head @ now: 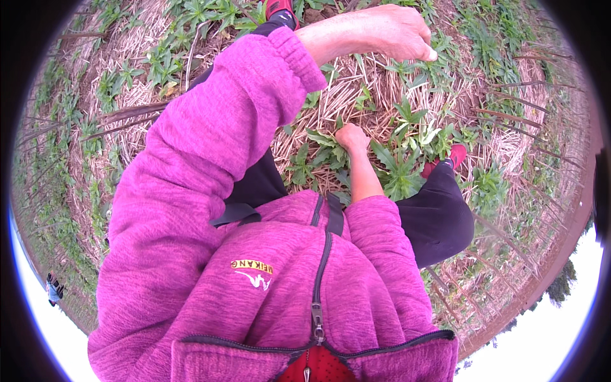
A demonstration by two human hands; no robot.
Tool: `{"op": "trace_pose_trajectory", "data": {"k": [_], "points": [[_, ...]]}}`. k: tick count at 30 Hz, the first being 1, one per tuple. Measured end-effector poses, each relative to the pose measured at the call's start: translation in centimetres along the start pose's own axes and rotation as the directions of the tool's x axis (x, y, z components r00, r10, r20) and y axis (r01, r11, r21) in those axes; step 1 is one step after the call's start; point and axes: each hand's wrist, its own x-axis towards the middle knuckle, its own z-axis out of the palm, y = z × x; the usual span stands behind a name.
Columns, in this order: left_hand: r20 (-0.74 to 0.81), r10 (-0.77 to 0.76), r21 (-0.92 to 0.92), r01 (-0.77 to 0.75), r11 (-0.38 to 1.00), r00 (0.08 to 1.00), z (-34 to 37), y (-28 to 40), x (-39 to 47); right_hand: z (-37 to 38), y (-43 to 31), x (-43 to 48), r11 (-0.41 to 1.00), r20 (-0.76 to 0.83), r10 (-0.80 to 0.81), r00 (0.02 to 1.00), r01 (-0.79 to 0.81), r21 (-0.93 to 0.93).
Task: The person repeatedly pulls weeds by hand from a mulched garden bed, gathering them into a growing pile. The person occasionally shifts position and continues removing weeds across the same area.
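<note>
My left hand [400, 32] reaches across the top of the view at the end of a rolled pink sleeve. Its fingers curl under, thumb pointing to the right beside green weeds [441, 64]; whether anything is inside them is hidden. Lower down, my right hand [353, 137] is closed in a fist around leafy weeds [328, 145], whose leaves stick out to the left and below. Dry straw [329, 105] covers the soil about both hands. A broad-leaved weed [398, 169] grows just right of my right wrist.
My red shoes [457, 155] stand apart among the weeds. Brown woody stalks [138, 112] rise at the left, and more stalks [510, 117] stand at the right. A dirt strip [573, 215] curves along the right edge. Another person [54, 290] is far off at the left.
</note>
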Motion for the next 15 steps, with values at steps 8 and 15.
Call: {"op": "trace_pose_trajectory", "data": {"k": [8, 15], "points": [[0.026, 0.04, 0.11, -0.042, 0.993, 0.999, -0.4, 0.0, 0.5, 0.6, 0.4, 0.1, 0.998, -0.005, 0.029, 1.0, -0.028, 0.065], [0.02, 0.079, 0.142, -0.081, 0.987, 0.997, -0.2, -0.3, 1.0, -1.2, 0.0, -1.0, 0.986, 0.034, -0.167, 0.985, 0.167, 0.005]]}}
